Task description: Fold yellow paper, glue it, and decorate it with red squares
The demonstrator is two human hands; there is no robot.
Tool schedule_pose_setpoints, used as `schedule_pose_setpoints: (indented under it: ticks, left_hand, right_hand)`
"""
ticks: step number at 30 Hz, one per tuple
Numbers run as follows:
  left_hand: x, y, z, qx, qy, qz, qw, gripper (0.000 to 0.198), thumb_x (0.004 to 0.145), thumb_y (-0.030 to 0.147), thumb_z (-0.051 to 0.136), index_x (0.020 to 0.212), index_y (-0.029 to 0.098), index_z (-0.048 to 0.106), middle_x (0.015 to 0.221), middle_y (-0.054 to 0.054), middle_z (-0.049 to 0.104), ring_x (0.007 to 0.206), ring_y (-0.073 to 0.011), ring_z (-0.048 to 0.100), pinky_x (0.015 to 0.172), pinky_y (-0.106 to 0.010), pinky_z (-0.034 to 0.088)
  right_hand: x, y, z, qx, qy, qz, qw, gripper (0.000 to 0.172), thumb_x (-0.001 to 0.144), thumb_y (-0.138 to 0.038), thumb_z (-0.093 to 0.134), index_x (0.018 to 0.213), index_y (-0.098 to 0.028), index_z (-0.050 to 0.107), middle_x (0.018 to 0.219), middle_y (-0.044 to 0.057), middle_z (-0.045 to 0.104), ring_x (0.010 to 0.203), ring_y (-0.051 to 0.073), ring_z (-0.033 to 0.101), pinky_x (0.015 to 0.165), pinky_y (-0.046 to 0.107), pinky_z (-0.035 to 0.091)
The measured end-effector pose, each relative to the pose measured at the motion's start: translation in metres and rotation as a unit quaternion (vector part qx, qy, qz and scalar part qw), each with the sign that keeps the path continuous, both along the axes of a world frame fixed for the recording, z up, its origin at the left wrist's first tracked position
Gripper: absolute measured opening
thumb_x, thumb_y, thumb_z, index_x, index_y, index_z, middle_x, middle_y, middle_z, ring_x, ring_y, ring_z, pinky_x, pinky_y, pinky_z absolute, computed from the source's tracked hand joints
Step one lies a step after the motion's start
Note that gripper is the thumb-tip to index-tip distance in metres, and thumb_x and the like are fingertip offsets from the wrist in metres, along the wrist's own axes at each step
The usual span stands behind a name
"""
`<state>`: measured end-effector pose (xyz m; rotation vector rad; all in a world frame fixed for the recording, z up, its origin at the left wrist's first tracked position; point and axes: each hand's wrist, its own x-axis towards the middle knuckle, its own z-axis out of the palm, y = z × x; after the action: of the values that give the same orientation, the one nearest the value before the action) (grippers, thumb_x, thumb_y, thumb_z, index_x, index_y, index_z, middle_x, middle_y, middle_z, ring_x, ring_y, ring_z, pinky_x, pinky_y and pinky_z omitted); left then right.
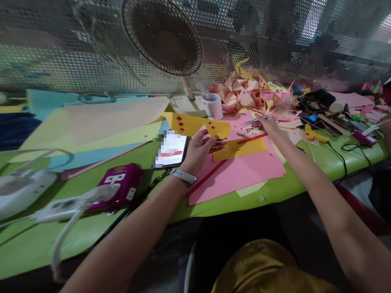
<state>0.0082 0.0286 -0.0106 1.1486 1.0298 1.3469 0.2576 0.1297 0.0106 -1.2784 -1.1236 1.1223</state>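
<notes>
Above the pink sheet (244, 173), the left hand (198, 152) pinches a yellow cutout (195, 124). The right hand (269, 125) grips a slim metal tool (258, 119).

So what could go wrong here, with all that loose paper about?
The left hand pinches the yellow cutout by one edge, so it might crease or tear. The right hand is at a pointed metal tool that could snag the pink sheet beneath. The white cup stands close beside the folded paper pile; a nudge might tip it over.
</notes>
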Motion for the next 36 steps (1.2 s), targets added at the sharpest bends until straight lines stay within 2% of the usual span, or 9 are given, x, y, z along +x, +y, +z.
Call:
schedule_pose_setpoints:
  ticks: [3, 10, 16, 22, 30, 36]
  left_hand:
    - [0.0, -0.001, 0.0, -0.003, -0.003, -0.004, 1.0, 0.038, 0.08, 0.034, 0.074, 0.111, 0.019, 0.059, 0.095, -0.008, 0.077, 0.086, -0.0221, 0.077, 0.086, -0.041, 0.063]
    - [0.001, -0.002, 0.001, -0.014, 0.002, 0.003, 1.0, 0.036, 0.081, 0.032, 0.073, 0.112, 0.019, 0.059, 0.098, -0.009, 0.077, 0.086, -0.0224, 0.077, 0.086, -0.042, 0.063]
    - [0.001, -0.002, 0.001, -0.018, 0.003, 0.003, 1.0, 0.036, 0.082, 0.03, 0.073, 0.113, 0.019, 0.059, 0.098, -0.009, 0.077, 0.087, -0.0224, 0.077, 0.086, -0.041, 0.063]
    - [0.001, -0.005, 0.004, -0.02, 0.003, -0.001, 1.0, 0.033, 0.083, 0.029, 0.073, 0.111, 0.018, 0.059, 0.095, -0.007, 0.078, 0.086, -0.0203, 0.077, 0.085, -0.037, 0.062]
    - [0.001, -0.004, 0.002, -0.023, -0.002, 0.003, 1.0, 0.026, 0.085, 0.025, 0.071, 0.108, 0.019, 0.061, 0.093, -0.006, 0.078, 0.079, -0.0176, 0.076, 0.078, -0.032, 0.062]
    - [0.001, -0.002, 0.001, -0.025, 0.002, 0.004, 1.0, 0.029, 0.086, 0.025, 0.07, 0.113, 0.018, 0.06, 0.094, -0.007, 0.078, 0.078, -0.0167, 0.076, 0.079, -0.031, 0.062]
  right_hand:
    - [0.0, 0.001, -0.007, 0.019, -0.005, -0.007, 1.0, 0.029, 0.091, -0.031, 0.068, 0.066, -0.018, 0.061, 0.057, 0.001, 0.069, 0.053, 0.012, 0.068, 0.048, 0.019, 0.051]
    - [-0.001, 0.002, -0.01, 0.018, -0.026, -0.023, 0.999, 0.032, 0.086, -0.041, 0.075, 0.068, -0.019, 0.06, 0.056, 0.0, 0.069, 0.055, 0.011, 0.069, 0.045, 0.016, 0.045]
    - [0.0, 0.005, -0.014, 0.032, -0.021, -0.001, 0.999, 0.03, 0.087, -0.039, 0.074, 0.07, -0.018, 0.061, 0.056, 0.0, 0.069, 0.054, 0.012, 0.069, 0.042, 0.016, 0.041]
    - [0.0, 0.009, -0.016, 0.04, -0.016, -0.009, 0.999, 0.03, 0.089, -0.036, 0.072, 0.068, -0.017, 0.061, 0.055, 0.0, 0.068, 0.05, 0.011, 0.068, 0.041, 0.015, 0.041]
    - [-0.003, 0.012, -0.02, 0.043, -0.015, -0.003, 0.999, 0.03, 0.089, -0.033, 0.072, 0.067, -0.017, 0.061, 0.051, -0.001, 0.067, 0.048, 0.011, 0.067, 0.038, 0.013, 0.038]
    - [-0.004, 0.015, -0.022, 0.045, -0.006, 0.002, 0.999, 0.029, 0.089, -0.032, 0.072, 0.067, -0.016, 0.061, 0.052, 0.0, 0.068, 0.048, 0.011, 0.068, 0.041, 0.013, 0.041]
